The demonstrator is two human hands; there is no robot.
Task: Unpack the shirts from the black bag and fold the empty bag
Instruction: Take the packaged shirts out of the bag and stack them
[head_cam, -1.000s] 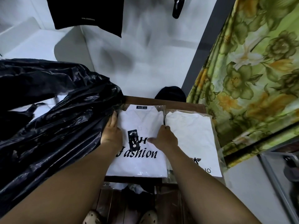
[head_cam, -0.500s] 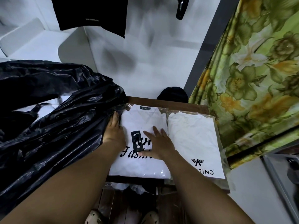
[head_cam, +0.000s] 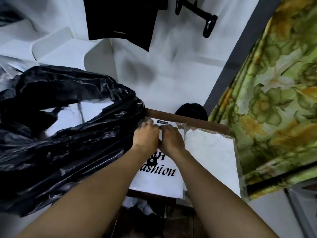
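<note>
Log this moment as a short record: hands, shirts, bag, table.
left hand: on the printed shirt, upper part, left side; grip unclear
right hand: on the same shirt near its collar; grip unclear
second shirt: white, in clear wrap, right of the printed one
black bag: left of the shirts, open, white showing inside
table: wooden, under both shirts

The black bag (head_cam: pixel 68 152) was seen to be thin, glossy, crinkled plastic, the printed shirt (head_cam: pixel 154 182) and the plain shirt (head_cam: pixel 211 155) were shown as matt white cloth sealed in clear, shiny plastic, the table (head_cam: pixel 188 118) was made of dark wood, and the curtain (head_cam: pixel 274 100) was made of flowered cloth.
</note>
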